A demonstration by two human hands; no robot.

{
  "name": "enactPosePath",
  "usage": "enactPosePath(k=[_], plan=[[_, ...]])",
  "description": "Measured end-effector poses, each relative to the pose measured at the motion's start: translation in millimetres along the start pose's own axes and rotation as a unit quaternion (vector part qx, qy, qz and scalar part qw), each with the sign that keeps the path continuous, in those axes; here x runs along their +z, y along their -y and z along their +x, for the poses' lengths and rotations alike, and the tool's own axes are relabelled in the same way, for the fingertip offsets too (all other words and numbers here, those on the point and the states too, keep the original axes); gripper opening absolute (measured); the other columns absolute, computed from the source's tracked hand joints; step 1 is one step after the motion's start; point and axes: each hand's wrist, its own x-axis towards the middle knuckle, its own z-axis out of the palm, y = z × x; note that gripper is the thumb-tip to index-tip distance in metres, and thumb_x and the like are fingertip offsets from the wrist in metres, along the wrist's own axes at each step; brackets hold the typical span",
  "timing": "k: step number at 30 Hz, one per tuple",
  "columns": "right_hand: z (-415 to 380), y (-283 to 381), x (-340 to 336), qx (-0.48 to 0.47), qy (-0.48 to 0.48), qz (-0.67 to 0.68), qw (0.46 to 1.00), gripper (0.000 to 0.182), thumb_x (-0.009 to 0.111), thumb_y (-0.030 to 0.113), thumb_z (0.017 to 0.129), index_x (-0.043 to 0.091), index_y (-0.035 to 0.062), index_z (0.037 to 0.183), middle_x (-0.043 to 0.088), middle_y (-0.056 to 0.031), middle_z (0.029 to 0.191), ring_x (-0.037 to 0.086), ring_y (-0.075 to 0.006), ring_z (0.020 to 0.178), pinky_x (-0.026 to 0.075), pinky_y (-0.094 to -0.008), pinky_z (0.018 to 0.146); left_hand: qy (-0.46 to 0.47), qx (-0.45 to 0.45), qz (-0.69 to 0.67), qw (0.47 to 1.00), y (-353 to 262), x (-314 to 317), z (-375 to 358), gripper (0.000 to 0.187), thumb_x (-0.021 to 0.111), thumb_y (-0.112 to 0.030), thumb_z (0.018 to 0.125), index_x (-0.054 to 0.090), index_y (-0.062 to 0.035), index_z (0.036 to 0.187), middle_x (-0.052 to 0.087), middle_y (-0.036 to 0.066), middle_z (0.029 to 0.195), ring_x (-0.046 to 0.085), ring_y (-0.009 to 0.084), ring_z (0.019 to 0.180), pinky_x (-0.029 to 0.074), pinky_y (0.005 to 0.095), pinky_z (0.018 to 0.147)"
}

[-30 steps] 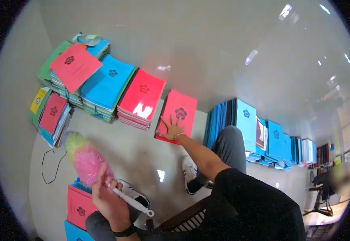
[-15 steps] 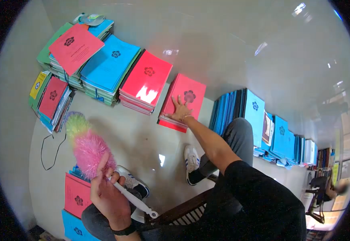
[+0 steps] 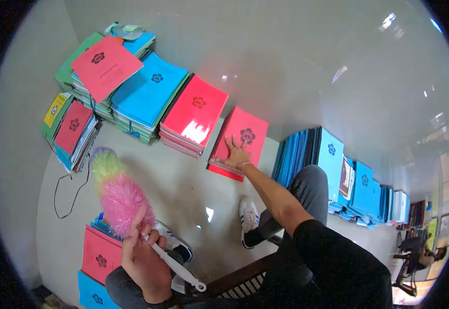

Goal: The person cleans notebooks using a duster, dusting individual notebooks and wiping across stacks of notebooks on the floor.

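Observation:
My left hand [image 3: 146, 262] is closed around the white handle of a feather duster [image 3: 125, 203], whose fluffy head is pink, yellow-green and purple. The duster head points up and left, above the floor. My right hand [image 3: 235, 154] lies with fingers spread on the lower left part of a stack of red booklets [image 3: 247, 123]. A taller red stack [image 3: 198, 98] stands just left of it. Blue-covered booklets [image 3: 150, 87] and a tilted red booklet [image 3: 106, 67] lie on the piles further left.
Blue folders [image 3: 330, 154] stand in a row along the wall to the right. Smaller piles [image 3: 73, 129] and a black cord [image 3: 55, 198] are at the left. Red booklets [image 3: 101, 250] lie beside my left knee. A person [image 3: 427, 256] sits at the far right.
The view has shifted slightly, so the piles appear lower in the picture. My right hand remains on the red stack, and my left hand still holds the duster.

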Motion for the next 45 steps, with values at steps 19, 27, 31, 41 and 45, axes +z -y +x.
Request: enactPosePath(k=[19, 27, 31, 41, 45], plan=[[81, -62, -25, -0.147, 0.079, -0.009, 0.986, 0.118, 0.08, 0.058, 0.064, 0.016, 0.0203, 0.156, 0.03, -0.0172, 0.154, 0.035, -0.0412, 0.136, 0.04, -0.0612, 0.102, 0.003, 0.0, -0.003, 1.0, 3, -9, 5, 0.054, 0.049, -0.03, 0.091, 0.053, 0.005, 0.132, 0.042, -0.002, 0.084, 0.041, 0.0091, 0.071, 0.036, 0.0246, 0.065], [-45, 30, -116, -0.096, 0.318, 0.321, 0.887, 0.049, 0.047, 0.04, 0.096, 0.053, 0.0023, 0.127, 0.066, -0.0174, 0.116, 0.068, -0.0301, 0.093, 0.058, -0.0445, 0.076, 0.002, 0.051, 0.001, 0.999, 30, -27, 40, 0.043, 0.05, -0.033, 0.094, 0.059, -0.0046, 0.125, 0.04, -0.004, 0.082, 0.037, 0.0076, 0.067, 0.034, 0.0244, 0.061], [-218, 90, -126, -0.181, 0.447, 0.436, 0.76, 0.077, 0.044, 0.064, 0.095, 0.052, -0.0051, 0.128, 0.07, -0.0219, 0.1, 0.072, -0.0314, 0.083, 0.061, -0.0411, 0.07, -0.006, 0.079, 0.08, 0.994, 57, -14, 45, 0.041, 0.049, -0.035, 0.095, 0.059, -0.009, 0.125, 0.04, -0.005, 0.086, 0.036, 0.0074, 0.068, 0.034, 0.024, 0.062], [-233, 97, -45, -0.398, 0.045, 0.307, 0.863, 0.046, 0.064, 0.035, 0.092, 0.059, 0.0014, 0.122, 0.068, -0.0178, 0.094, 0.066, -0.0262, 0.086, 0.052, -0.0396, 0.08, 0.099, 0.016, 0.298, 0.949, 85, -29, 60, 0.055, 0.044, -0.047, 0.098, 0.049, -0.0135, 0.141, 0.048, 0.005, 0.141, 0.047, 0.0228, 0.123, 0.036, 0.0402, 0.104], [-200, 68, -82, -0.328, 0.125, 0.219, 0.91, 0.042, 0.063, 0.038, 0.089, 0.066, -0.0027, 0.1, 0.066, -0.0199, 0.079, 0.062, -0.03, 0.068, 0.05, -0.0433, 0.068, -0.038, 0.347, 0.569, 0.745, 69, -36, 62, 0.039, 0.055, -0.034, 0.091, 0.06, -0.0053, 0.117, 0.059, 0.022, 0.115, 0.055, 0.0346, 0.111, 0.043, 0.0472, 0.094]])
